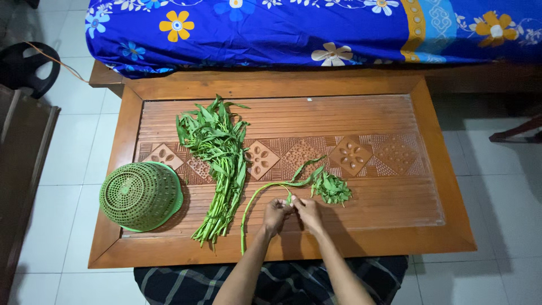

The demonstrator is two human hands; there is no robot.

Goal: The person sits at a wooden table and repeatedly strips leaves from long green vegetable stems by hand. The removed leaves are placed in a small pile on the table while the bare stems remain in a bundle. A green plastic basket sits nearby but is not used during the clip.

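Green stem (265, 195), long and curved, lies on the table (282, 248) with its root end toward the person and its leafy tip to the right.

Head view: left hand (275, 216) and right hand (308, 213) meet at the stem's middle, fingertips pinched close on it, thumbs nearly touching; the grip looks suited to snapping or stripping a leaf. Just right of the hands sits a small pile (332, 189) of picked leaves, kept within easy reach. Left of the stem lies the bundle (217, 164) of unpicked greens, stalk ends toward the person. An upturned green colander (140, 196) rests at the table's left edge, apart from the hands. Nothing obstructs the work area. A blue floral bedcover (282, 28) lies beyond the table.
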